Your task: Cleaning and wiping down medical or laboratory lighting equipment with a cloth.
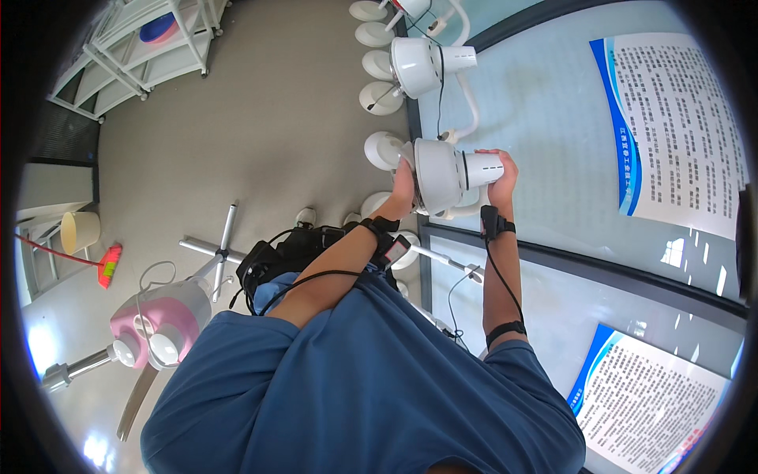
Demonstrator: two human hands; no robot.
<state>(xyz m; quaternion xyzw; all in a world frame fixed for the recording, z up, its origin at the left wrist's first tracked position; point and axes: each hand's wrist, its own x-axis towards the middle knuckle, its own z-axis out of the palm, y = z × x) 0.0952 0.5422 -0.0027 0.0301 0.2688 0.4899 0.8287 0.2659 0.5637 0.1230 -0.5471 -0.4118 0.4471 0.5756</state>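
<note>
A white floor-lamp head, wide at one end and narrow at the other, is between my hands. My left hand presses on the rim of its wide end, and part of the fingers is hidden behind it. My right hand wraps round the narrow back end, fingers curled over the far side. A dark cord loops over the lamp's rear part. Behind it, a curved white arm runs along the glass. Straps and small black devices sit on both my wrists.
Another white lamp head stands just beyond. Several round white bases line the glass partition, which carries printed sheets. At left are a pink-and-white machine on a wheeled stand, a red broom, a cream bucket and a white wheeled rack.
</note>
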